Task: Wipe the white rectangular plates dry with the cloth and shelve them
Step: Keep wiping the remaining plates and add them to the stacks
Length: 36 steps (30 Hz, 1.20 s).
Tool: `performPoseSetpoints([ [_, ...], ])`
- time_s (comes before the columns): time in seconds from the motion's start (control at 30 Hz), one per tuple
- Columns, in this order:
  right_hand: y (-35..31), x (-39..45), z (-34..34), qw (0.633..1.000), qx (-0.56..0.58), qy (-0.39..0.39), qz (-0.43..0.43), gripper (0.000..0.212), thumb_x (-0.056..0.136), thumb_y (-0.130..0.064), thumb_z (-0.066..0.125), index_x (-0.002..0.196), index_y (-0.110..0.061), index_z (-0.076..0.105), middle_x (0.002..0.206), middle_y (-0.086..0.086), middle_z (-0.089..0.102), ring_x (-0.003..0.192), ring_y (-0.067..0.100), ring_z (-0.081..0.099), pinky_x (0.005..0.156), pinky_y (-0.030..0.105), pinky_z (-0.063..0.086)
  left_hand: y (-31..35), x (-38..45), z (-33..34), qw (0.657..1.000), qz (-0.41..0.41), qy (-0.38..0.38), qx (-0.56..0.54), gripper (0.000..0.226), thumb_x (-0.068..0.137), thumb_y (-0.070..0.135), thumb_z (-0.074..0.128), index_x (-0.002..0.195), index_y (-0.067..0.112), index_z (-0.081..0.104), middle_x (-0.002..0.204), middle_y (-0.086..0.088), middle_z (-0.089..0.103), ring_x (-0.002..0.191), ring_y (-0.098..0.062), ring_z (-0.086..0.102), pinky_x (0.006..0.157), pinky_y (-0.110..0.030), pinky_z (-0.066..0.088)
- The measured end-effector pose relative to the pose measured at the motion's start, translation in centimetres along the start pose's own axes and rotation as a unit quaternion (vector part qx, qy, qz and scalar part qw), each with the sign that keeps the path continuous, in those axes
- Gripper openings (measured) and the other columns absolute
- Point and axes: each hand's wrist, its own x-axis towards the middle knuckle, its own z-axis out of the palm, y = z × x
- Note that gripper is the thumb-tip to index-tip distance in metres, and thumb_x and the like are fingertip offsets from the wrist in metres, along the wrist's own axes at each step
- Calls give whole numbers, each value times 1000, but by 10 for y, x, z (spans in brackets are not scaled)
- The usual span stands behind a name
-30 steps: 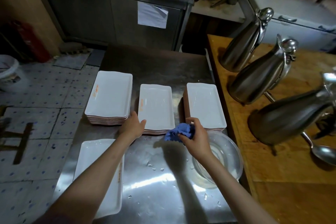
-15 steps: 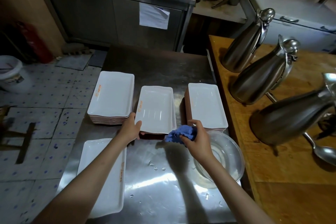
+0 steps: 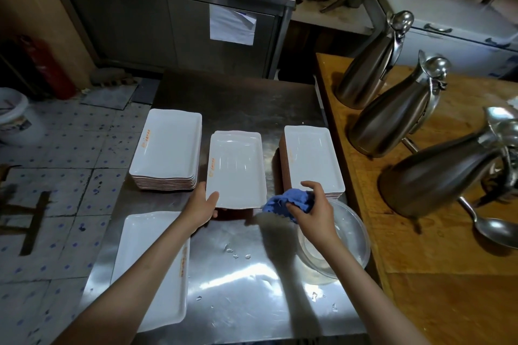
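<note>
While my left hand (image 3: 202, 206) grips the white plate (image 3: 236, 169) by its near left corner, thumb on top, my right hand (image 3: 311, 211) squeezes the blue cloth (image 3: 286, 200) beside it.

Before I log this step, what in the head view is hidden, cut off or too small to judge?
- Underside of the white rectangular plate gripped by the left hand: faces away.
- Its wetness: glare only, cannot tell.
- Orange lettering on its rim: too small.
- Stack beneath the lifted plate: mostly covered by it.
- Clear bowl: partly behind the right hand gripping the crumpled blue cloth.
- Shelf: not in frame.
</note>
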Motion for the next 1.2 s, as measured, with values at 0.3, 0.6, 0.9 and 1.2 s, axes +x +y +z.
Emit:
performPoseSetpoints([
  [0.3, 1, -4, -32, 999, -7, 37, -19, 47, 80, -16, 74, 116, -23, 44, 106, -2, 53, 96, 11, 55, 73, 8, 45, 19, -23, 25, 998, 17, -48, -28, 21, 99, 12, 41, 117, 9, 51, 95, -11, 59, 47, -13, 49, 43, -20, 33],
  [0.6, 16, -8, -70, 996, -18, 81, -42, 47, 79, -17, 74, 118, -19, 47, 104, -3, 55, 96, 14, 58, 79, 27, 53, 33, -50, 63, 996, 43, -76, -15, 21, 101, 17, 34, 120, 17, 45, 99, -9, 61, 51, -15, 51, 43, -19, 37],
  [0.9, 25, -14, -92, 994, -12, 101, -39, 44, 79, -19, 74, 113, -25, 46, 103, -3, 57, 94, 14, 61, 80, 37, 57, 34, -66, 97, 993, 75, -86, 30, 39, 101, 16, 30, 139, 13, 38, 106, -9, 61, 45, -13, 52, 44, -15, 39],
  [1.2, 31, -20, -107, 993, -2, 117, -27, 46, 79, -15, 74, 116, -21, 47, 104, 1, 59, 93, 14, 62, 74, 23, 55, 45, -80, 117, 994, 95, -45, 34, 42, 101, 13, 32, 143, 12, 37, 113, -15, 59, 54, -16, 51, 43, -14, 42],
])
